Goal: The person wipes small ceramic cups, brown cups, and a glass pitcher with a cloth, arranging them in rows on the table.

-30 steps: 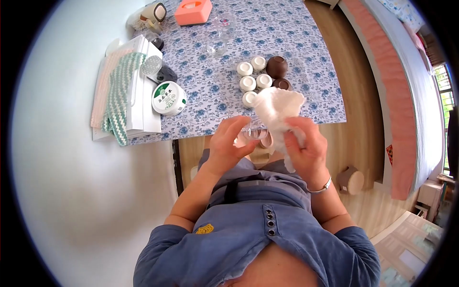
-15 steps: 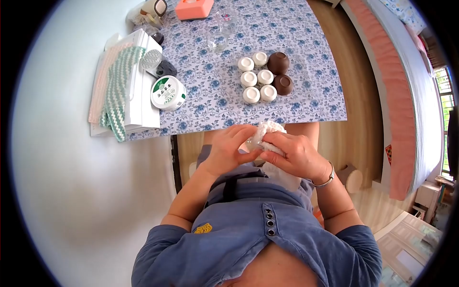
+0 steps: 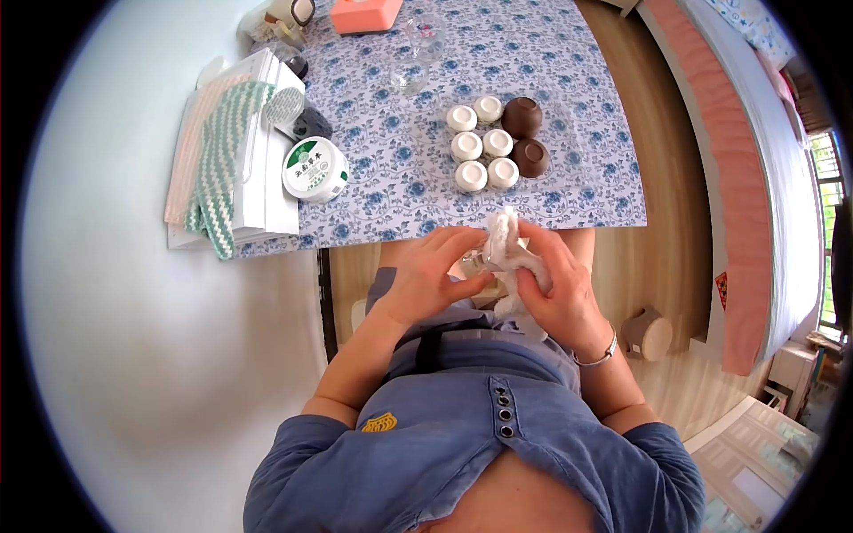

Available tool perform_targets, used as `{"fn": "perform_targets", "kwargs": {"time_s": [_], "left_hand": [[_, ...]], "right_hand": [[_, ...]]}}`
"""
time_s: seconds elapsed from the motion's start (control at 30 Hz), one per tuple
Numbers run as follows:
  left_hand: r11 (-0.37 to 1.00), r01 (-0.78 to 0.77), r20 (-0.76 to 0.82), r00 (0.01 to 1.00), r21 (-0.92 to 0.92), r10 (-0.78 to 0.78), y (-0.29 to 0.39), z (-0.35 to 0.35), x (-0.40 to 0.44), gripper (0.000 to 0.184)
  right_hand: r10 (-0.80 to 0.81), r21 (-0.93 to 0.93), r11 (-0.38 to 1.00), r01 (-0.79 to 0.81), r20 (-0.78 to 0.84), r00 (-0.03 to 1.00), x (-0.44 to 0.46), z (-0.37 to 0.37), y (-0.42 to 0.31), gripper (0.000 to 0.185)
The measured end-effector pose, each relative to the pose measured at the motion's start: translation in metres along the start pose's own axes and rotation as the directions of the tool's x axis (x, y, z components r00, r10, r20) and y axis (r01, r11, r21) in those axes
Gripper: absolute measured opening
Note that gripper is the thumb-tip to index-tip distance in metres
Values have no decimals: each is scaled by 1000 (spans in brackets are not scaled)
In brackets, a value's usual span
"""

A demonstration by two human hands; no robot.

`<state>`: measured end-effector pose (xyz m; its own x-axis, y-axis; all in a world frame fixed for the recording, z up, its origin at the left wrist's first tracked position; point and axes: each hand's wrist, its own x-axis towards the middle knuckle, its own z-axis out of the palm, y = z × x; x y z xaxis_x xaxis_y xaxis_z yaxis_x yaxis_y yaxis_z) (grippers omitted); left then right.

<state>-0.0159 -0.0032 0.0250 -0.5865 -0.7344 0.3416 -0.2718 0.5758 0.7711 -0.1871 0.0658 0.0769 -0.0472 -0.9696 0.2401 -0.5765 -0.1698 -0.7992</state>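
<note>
Just off the table's front edge, above my lap, my left hand [image 3: 434, 271] has its fingers curled around a small clear glass [image 3: 475, 261], mostly hidden by fingers and cloth. My right hand [image 3: 566, 289] pinches a white cloth [image 3: 505, 238] against the glass's right side, part of it hanging below. Ahead on the table, several white cups [image 3: 466, 147] stand upside down in rows. Beside them are two brown cups, a larger one [image 3: 522, 117] and a smaller one [image 3: 530, 158], also bottom up.
A flowered cloth covers the table [image 3: 382, 209]. Two clear glasses, one nearer [image 3: 409, 77] and one farther [image 3: 426, 40], stand towards the back. On the left are a round white tub [image 3: 313, 167], a dark jar [image 3: 311, 123] and a white box [image 3: 267, 200] draped with a striped towel [image 3: 218, 160].
My right hand has opened somewhat and shifted right and down. The cloth, bunched over the glass before, now stands up in a fold and trails lower. My left hand has barely moved.
</note>
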Motion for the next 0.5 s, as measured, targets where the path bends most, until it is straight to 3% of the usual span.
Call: {"fn": "perform_targets", "kwargs": {"time_s": [0.03, 0.13, 0.27, 0.33, 0.5], "left_hand": [[1000, -3, 10, 1000, 5, 3, -1, 0, -1, 45], [1000, -15, -3, 1000, 16, 16, -3, 0, -2, 45], [999, -32, 66, 997, -10, 33, 0, -3, -3, 45], [994, -104, 98, 990, 44, 99, -1, -2, -4, 44], [994, -107, 143, 985, 38, 100, -2, -4, -6, 44]], "right_hand": [[-43, -63, 997, 46, 54, 998, -3, -2, 3, 40], [-114, -18, 993, 120, 202, 973, -3, -9, 9, 40], [-98, -34, 993, 113, 302, 948, -3, -14, 12, 31], [-69, -110, 984, 139, 483, 873, 0, -17, 13, 20], [-60, -105, 983, 153, 600, 798, 6, -15, 20, 16]]}}
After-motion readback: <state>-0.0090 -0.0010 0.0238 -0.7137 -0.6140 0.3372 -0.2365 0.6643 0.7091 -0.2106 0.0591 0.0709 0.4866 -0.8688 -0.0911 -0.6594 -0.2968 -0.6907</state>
